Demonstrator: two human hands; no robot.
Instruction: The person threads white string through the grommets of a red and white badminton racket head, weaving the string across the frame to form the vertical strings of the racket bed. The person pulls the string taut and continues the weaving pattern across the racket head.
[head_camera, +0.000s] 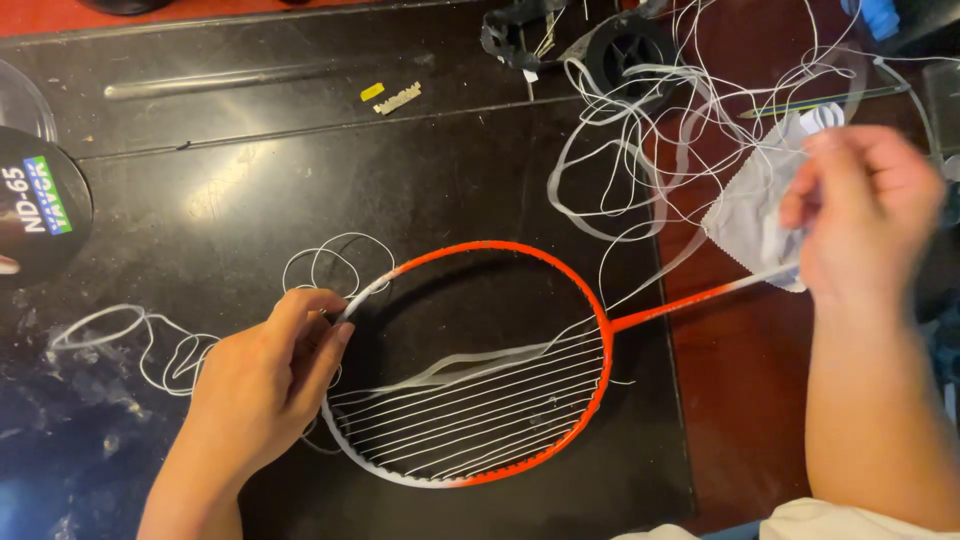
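On the black counter (250, 180) we pin the orange racket (560, 280) flat, left hand (265, 385) closed on its rim to steady it. Right hand (865, 210) pinches white string (640, 130), pulling it taut. Round black label (40, 200) sits far left; small yellow tag (371, 91) up top.

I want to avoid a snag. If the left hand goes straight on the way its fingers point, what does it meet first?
The left hand points up and to the right, with its fingertips already at the racket frame. Past the rim lies the unstrung opening, so probably nothing more until the far rim, though depth is unclear.
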